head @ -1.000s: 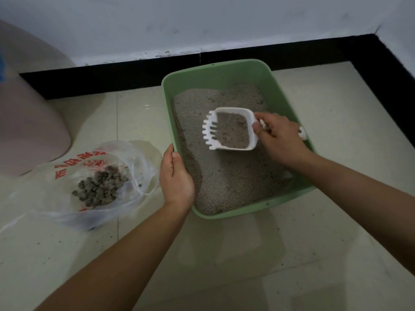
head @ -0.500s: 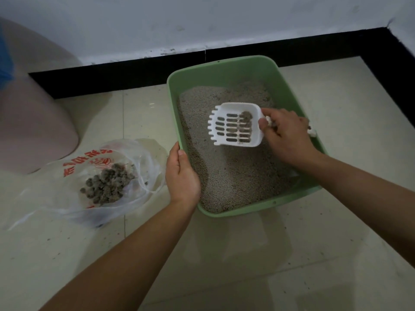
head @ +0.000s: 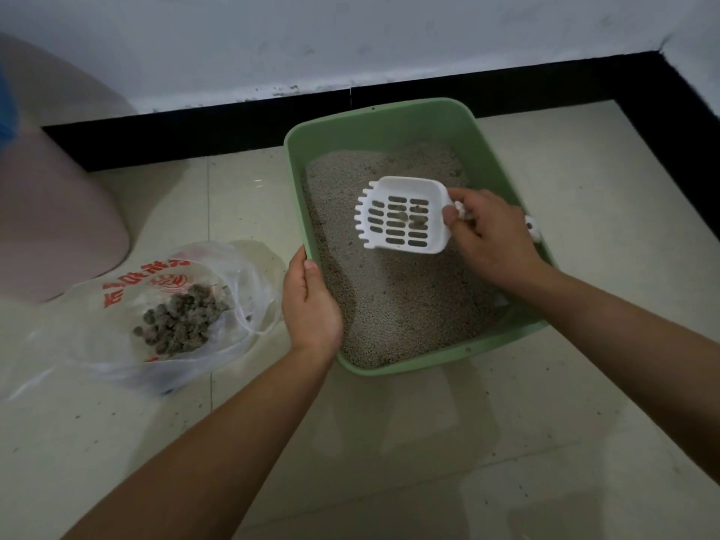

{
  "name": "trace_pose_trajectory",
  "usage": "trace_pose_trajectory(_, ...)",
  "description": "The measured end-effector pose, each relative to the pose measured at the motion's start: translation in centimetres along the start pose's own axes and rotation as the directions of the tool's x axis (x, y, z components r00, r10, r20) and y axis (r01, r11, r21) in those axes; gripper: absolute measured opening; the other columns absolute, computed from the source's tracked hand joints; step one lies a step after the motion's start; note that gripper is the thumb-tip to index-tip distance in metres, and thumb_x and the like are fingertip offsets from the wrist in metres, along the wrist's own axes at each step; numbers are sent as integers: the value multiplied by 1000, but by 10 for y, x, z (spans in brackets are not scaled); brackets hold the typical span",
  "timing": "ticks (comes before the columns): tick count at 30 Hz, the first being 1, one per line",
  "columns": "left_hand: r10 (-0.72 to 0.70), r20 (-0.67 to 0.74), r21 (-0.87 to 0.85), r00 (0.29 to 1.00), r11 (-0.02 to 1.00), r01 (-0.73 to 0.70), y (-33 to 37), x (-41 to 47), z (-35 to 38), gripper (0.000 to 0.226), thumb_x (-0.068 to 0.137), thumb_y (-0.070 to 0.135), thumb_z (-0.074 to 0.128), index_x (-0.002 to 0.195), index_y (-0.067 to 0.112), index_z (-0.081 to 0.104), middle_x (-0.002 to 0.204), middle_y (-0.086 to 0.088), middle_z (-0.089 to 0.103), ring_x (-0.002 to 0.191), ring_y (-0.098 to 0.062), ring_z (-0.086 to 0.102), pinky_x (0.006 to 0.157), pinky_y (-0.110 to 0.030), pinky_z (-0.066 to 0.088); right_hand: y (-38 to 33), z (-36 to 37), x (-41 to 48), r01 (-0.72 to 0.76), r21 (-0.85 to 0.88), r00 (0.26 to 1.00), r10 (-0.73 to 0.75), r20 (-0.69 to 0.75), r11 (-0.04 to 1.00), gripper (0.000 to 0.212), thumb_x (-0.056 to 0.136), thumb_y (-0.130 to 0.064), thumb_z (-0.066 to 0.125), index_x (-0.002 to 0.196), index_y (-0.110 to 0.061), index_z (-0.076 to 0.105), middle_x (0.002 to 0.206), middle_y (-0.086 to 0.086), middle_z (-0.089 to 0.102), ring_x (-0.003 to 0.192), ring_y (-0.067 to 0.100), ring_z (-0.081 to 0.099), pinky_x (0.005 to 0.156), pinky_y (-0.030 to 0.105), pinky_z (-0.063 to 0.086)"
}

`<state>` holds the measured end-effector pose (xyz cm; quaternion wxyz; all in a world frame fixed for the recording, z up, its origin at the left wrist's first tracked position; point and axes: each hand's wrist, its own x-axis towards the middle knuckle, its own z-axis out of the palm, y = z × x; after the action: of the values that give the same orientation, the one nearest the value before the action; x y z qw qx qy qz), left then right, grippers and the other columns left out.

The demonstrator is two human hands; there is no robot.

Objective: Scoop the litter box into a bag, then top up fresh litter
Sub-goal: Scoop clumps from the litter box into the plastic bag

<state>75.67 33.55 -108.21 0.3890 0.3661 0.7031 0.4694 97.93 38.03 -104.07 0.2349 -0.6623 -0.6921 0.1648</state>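
Note:
A green litter box (head: 393,115) sits on the tiled floor, filled with grey litter (head: 393,302). My right hand (head: 491,239) grips the handle of a white slotted scoop (head: 403,216) held above the litter; a few small dark clumps lie on its slots. My left hand (head: 311,305) clasps the box's left rim. To the left lies an open clear plastic bag (head: 128,302) with red print, holding a heap of dark clumps (head: 183,321).
A large pinkish rounded object (head: 50,216) stands at the far left. A black baseboard (head: 233,130) runs along the white wall behind the box and turns the corner at the right. Pale floor tiles (head: 428,442) stretch in front.
The scoop was full of litter; the loose grains have sifted through its slots, leaving only a few clumps. The scoop sits slightly higher. My left hand stayed on the rim.

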Motion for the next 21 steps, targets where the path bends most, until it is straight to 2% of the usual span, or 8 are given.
trace_pose_trajectory(2,5,5,3,1000,1000,-5,0,1,0,40,105,26,33,143,17,43,143,1,48,132,-12,42,110,-25,30,-1,-3,3,-33,44,999,34,-10,998,34,102,-34,46,130,-22,60,107,-3,58,96,18,58,90,40,45)
trace_pose_trajectory(4,5,5,6,1000,1000,-5,0,0,0,41,105,26,32,143,17,42,143,1,48,132,-11,41,109,-23,29,-2,-6,7,-56,37,998,56,-5,998,34,103,-35,45,128,-21,61,109,1,63,91,18,58,78,31,43)
trace_pose_trajectory(8,-1,6,4,1000,1000,1,-1,1,0,41,105,26,32,144,17,42,143,1,48,132,-12,41,109,-24,29,-9,-9,10,-55,-14,998,55,32,998,36,103,-41,43,120,-18,64,99,2,65,77,16,57,61,27,37)
trace_pose_trajectory(13,26,67,78,997,996,-31,-1,3,-4,42,105,26,31,145,16,41,145,-1,47,133,-15,41,115,-33,29,-32,-13,9,-80,74,995,75,64,994,36,102,-40,46,120,-15,64,90,-2,66,72,10,58,61,27,46)
trace_pose_trajectory(16,84,167,166,982,980,-112,-4,11,-25,39,104,27,34,136,15,52,133,-4,58,122,-18,52,108,-39,40,-52,-13,8,-125,176,984,98,152,976,31,100,-36,52,125,-20,62,86,-13,62,71,3,55,61,24,43)
trace_pose_trajectory(18,222,203,285,954,918,-274,-10,14,-54,36,102,28,34,125,14,59,117,-6,66,107,-20,61,96,-36,48,-68,-11,7,-115,233,979,69,193,966,24,97,-33,56,119,-25,63,83,-13,62,69,3,54,61,25,42)
trace_pose_trajectory(21,427,263,518,865,694,-500,-20,17,-106,37,98,28,36,120,12,61,110,-7,66,100,-23,61,86,-33,47,-99,-5,6,-73,304,972,-1,236,950,15,94,-31,60,109,-33,61,84,-14,64,72,3,56,64,27,46)
